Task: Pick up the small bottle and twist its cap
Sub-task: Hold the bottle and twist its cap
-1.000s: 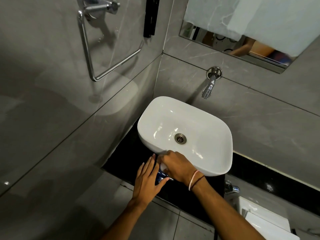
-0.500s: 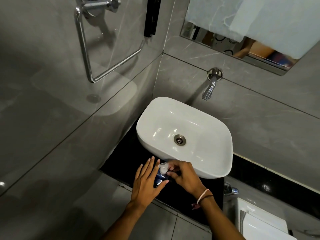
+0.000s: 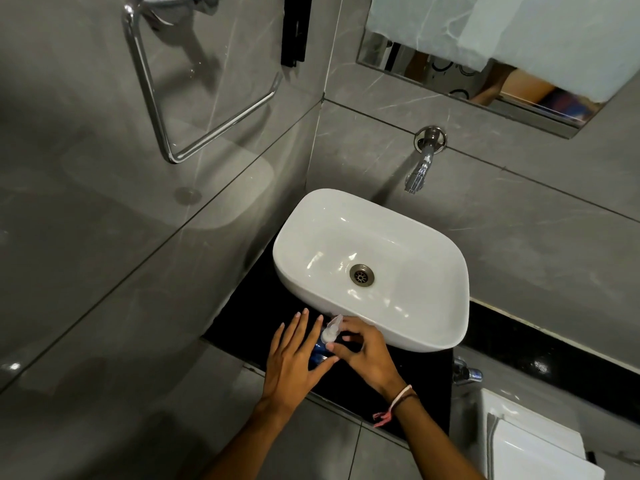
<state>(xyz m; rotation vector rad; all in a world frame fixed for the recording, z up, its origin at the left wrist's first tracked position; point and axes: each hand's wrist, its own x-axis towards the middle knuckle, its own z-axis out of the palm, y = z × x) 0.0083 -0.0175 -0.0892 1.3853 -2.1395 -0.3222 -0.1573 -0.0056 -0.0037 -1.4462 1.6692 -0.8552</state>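
Bottle: small blue bottle [image 3: 318, 351] between the two hands, over the black desk [image 3: 239, 306] and just in front of the near rim of the white basin [image 3: 446, 271]; whether its base touches the desk cannot be told.
Cap: pale, translucent pump-style cap [image 3: 330, 331] on top of the bottle, its nozzle pointing up toward the basin rim.
Left hand: left hand [image 3: 294, 362] lies against the bottle's left side, fingers straight and fanned toward the basin, thumb stretched under the blue body; the grip is loose and spread, cradling more than clamping.
Right hand: right hand [image 3: 363, 355] comes in from the right, fingertips [image 3: 330, 346] curled in at the neck just below the cap; the grip looks pinched on the cap's collar, though the exact contact is small and partly hidden.
Wrist: pink and dark thread bands [image 3: 394, 405] on the right wrist, a loose end hanging down.
Basin: empty, with a metal drain [image 3: 362, 275] in the middle, sitting on the desk in the corner of grey tiled walls.
Tap: chrome tap [image 3: 420, 168] on the back wall above the basin.
Surroundings: chrome towel ring [image 3: 152, 98] on the left wall; mirror [image 3: 450, 69] at upper right; a white fixture [image 3: 540, 448] at lower right.
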